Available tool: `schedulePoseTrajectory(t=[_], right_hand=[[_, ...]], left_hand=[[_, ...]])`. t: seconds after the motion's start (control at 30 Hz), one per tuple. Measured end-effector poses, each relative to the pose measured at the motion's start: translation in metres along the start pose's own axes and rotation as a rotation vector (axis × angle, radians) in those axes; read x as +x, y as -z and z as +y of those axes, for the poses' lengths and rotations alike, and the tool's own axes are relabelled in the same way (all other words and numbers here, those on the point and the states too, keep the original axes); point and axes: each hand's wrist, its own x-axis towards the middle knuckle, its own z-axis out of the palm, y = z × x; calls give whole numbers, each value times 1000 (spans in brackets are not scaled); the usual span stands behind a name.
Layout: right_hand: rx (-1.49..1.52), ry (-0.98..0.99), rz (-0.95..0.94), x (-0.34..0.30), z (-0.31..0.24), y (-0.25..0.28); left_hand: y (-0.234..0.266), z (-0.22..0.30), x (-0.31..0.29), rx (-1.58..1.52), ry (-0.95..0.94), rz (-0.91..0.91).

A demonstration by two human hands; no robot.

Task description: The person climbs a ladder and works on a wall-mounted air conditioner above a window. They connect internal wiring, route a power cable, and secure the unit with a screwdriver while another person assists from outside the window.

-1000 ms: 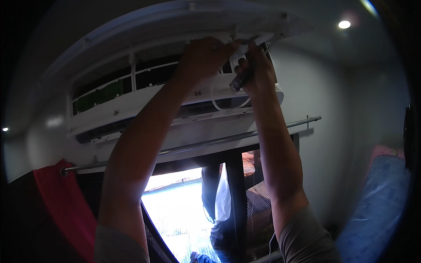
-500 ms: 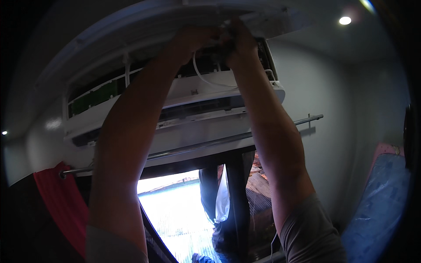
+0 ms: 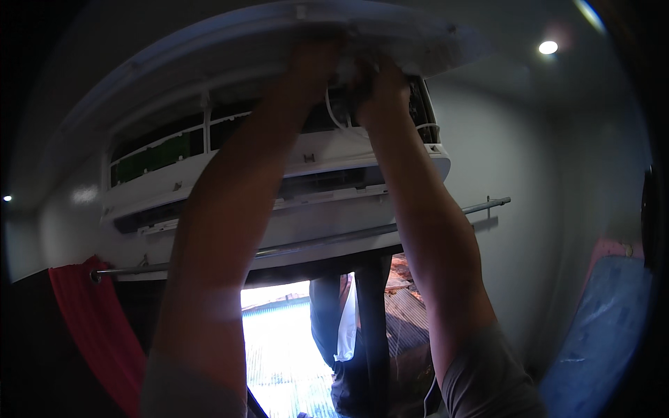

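A white wall-mounted air conditioner (image 3: pixel 230 171) hangs high in front of me, its front panel (image 3: pixel 251 38) swung up and its inside exposed. Both my arms reach up to its right half. My left hand (image 3: pixel 315 63) is raised to the underside of the panel; blur and shadow hide its fingers. Just right of it, my right hand (image 3: pixel 387 90) is closed around something dark that I cannot make out. A thin white cable (image 3: pixel 333 115) loops down between my hands. At the unit's left, a green-tinted filter area (image 3: pixel 153 161) shows behind a white frame.
A metal curtain rod (image 3: pixel 327 240) runs below the unit, with a red curtain (image 3: pixel 97 327) at its left. Under it is a bright window opening (image 3: pixel 286 348) with dark hanging clothes (image 3: pixel 362 341). A blue plastic-wrapped mattress (image 3: pixel 592 334) leans at the right wall.
My left hand has moved up and right, closer to the panel's underside. My right hand has dropped slightly, and the cable's loop has become narrower. The view has shifted a little.
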Motion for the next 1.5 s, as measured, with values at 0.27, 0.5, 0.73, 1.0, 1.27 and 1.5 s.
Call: schedulePoseTrajectory(t=[0.27,0.5,0.73,1.0,1.27,1.5], right_hand=[[-403,-96,7,-51,-37,29],[-1067,-40,-267,-82,-40,32],[-1162,92,-255,-74,-25,33],[-1026,61,-266,-74,-26,35],[-1013,-2,-254,-77,-36,32],[-914,-76,-168,-79,-40,31]], left_hand=[[-1,-1,0,89,116,19],[12,-10,17,494,-15,146],[23,-11,20,790,-319,226],[21,36,-97,-226,66,19],[7,28,-92,-282,96,1],[11,18,-47,101,38,-161]])
